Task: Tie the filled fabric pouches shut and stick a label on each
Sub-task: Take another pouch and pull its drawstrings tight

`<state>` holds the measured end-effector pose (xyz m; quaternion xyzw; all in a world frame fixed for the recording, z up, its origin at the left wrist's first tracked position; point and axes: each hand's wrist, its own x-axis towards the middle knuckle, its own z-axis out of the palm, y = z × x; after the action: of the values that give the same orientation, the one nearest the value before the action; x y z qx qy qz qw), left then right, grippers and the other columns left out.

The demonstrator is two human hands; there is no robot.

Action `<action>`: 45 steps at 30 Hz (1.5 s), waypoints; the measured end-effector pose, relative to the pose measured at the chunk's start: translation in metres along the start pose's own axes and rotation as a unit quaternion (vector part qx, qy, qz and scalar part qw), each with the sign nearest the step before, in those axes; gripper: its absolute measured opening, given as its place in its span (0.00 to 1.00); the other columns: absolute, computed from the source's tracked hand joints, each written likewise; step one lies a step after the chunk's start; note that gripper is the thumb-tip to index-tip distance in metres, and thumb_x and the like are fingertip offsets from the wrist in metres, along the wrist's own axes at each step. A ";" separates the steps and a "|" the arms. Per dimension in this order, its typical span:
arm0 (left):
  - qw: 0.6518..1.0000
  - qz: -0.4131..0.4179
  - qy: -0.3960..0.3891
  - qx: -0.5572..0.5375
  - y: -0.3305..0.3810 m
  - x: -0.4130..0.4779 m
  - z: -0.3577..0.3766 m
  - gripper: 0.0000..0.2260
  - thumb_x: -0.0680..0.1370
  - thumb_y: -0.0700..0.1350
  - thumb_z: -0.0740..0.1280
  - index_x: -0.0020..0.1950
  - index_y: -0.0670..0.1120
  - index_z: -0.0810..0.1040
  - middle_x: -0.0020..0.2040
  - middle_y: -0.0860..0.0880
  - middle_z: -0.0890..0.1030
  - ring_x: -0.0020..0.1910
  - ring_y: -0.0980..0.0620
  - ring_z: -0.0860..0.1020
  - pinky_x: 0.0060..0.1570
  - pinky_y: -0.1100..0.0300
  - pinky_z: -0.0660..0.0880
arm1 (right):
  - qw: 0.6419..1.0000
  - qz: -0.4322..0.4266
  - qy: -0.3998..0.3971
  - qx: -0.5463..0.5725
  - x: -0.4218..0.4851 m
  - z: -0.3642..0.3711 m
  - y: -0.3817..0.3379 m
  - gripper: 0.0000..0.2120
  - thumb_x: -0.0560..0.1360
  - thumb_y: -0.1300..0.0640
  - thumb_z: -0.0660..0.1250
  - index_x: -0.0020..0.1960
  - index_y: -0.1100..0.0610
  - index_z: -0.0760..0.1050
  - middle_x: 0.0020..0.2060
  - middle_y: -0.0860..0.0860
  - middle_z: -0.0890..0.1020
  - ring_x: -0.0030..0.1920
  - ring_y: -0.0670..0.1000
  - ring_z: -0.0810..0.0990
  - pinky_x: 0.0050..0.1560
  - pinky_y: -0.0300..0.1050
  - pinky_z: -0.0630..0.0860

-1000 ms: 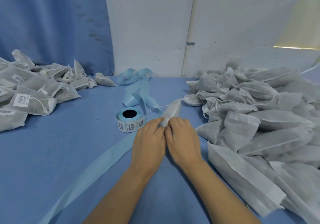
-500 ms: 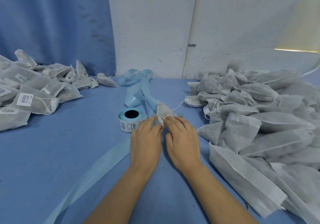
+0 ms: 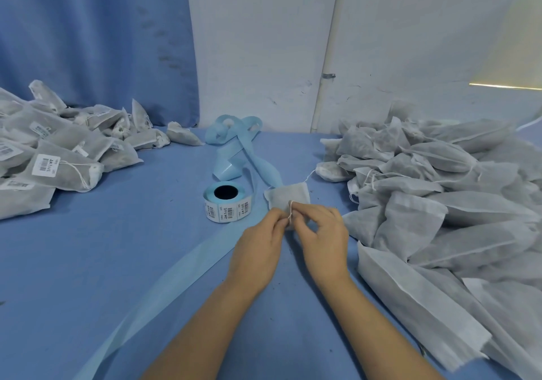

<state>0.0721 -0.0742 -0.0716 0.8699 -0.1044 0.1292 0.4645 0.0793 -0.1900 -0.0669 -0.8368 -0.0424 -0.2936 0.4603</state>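
A small white fabric pouch [image 3: 289, 196] lies on the blue table in front of me, its top flap pointing away. My left hand [image 3: 259, 247] grips its near end. My right hand [image 3: 321, 233] pinches the pouch's white drawstring [image 3: 291, 209] just above it; another length of string trails off to the upper right. A roll of barcode labels [image 3: 225, 202] on blue backing stands just left of the pouch. The pouch's lower part is hidden behind my fingers.
A heap of unlabelled filled pouches [image 3: 440, 191] covers the right side. Labelled, tied pouches [image 3: 58, 156] are piled at the left. Spent blue backing tape [image 3: 234, 142] loops behind the roll and runs diagonally toward the near left edge [image 3: 164, 288].
The pouch stood upright between my fingers; now it lies flatter with its flap spread. My right fingers have lifted and pinch the drawstring.
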 end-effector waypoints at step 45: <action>0.978 -0.083 0.108 -0.160 -0.004 0.010 -0.011 0.07 0.80 0.39 0.63 0.48 0.45 0.81 0.42 0.55 0.82 0.39 0.68 0.77 0.40 0.77 0.69 | 0.949 0.069 -0.202 0.232 0.006 -0.003 -0.005 0.17 0.79 0.66 0.61 0.43 0.49 0.84 0.44 0.45 0.86 0.52 0.44 0.82 0.57 0.34 0.73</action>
<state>0.0815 -0.0634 -0.0652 0.7705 -0.0006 0.1650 0.6157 0.0816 -0.1905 -0.0584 -0.7496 -0.1435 -0.0675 0.6427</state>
